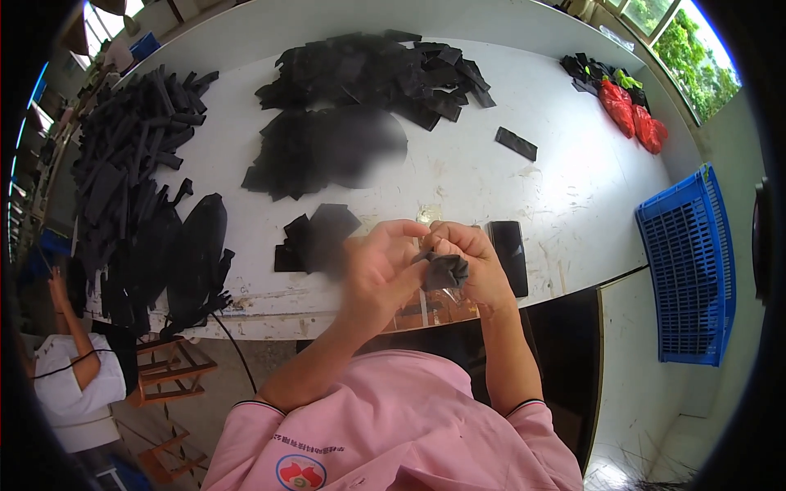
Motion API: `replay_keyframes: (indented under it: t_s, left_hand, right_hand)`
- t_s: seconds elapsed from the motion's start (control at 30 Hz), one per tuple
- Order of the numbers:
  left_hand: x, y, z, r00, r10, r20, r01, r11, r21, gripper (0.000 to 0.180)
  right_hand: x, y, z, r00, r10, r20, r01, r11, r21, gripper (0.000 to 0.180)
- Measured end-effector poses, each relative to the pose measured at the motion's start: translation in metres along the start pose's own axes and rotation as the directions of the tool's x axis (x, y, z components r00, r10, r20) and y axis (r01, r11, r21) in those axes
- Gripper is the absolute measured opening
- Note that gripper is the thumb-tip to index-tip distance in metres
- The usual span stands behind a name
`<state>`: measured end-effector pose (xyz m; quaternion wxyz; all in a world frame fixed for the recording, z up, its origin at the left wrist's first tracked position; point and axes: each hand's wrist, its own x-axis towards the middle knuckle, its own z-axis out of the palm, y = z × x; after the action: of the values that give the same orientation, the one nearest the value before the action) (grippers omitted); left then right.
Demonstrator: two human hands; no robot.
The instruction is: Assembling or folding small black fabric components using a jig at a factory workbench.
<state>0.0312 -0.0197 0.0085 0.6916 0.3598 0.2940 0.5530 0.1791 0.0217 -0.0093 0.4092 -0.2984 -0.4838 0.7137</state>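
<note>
Held over the white table [565,196]: small black piece [446,270], apparently foam, pinched in right hand [475,262]; left hand [381,266] blurred, fingers curled alongside, touching it, grip unclear.

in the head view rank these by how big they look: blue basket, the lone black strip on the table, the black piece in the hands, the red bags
1. blue basket
2. red bags
3. and 4. black piece and lone black strip: these look alike; the piece is crumpled, partly hidden by the fingers and nearer the camera, so unranked.

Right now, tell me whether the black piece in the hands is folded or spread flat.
Folded: the black piece bunches in creases between both hands.
</note>
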Motion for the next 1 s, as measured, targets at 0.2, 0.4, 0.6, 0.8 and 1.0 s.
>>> replay_keyframes:
  t_s: [0.2,0.4,0.6,0.8,1.0]
  left_hand:
    - [-0.004,-0.046,-0.044,0.979,-0.164,-0.121,0.128,0.958,-0.258,0.025]
    - [0.007,-0.031,-0.039,0.980,-0.181,0.079,0.193,0.796,-0.574,0.021]
    - [0.003,-0.042,-0.042,0.978,-0.209,-0.025,0.191,0.933,-0.305,0.022]
    - [0.006,-0.021,-0.028,0.932,0.327,0.157,-0.323,0.549,0.771,0.027]
    - [0.003,-0.012,-0.012,0.963,0.266,0.047,-0.259,0.861,0.437,0.012]
  right_hand:
    - [-0.003,0.040,-0.002,0.980,0.184,-0.080,-0.193,0.973,-0.124,0.026]
    - [0.000,0.020,0.004,0.988,0.103,-0.116,-0.130,0.959,-0.254,0.025]
    - [-0.004,0.051,-0.010,0.974,0.190,-0.125,-0.189,0.982,0.019,0.027]
    - [-0.002,0.041,-0.004,0.958,0.132,-0.254,-0.182,0.965,-0.188,0.028]
    - [-0.015,0.001,0.008,0.885,-0.444,-0.139,0.304,0.778,-0.550,0.026]
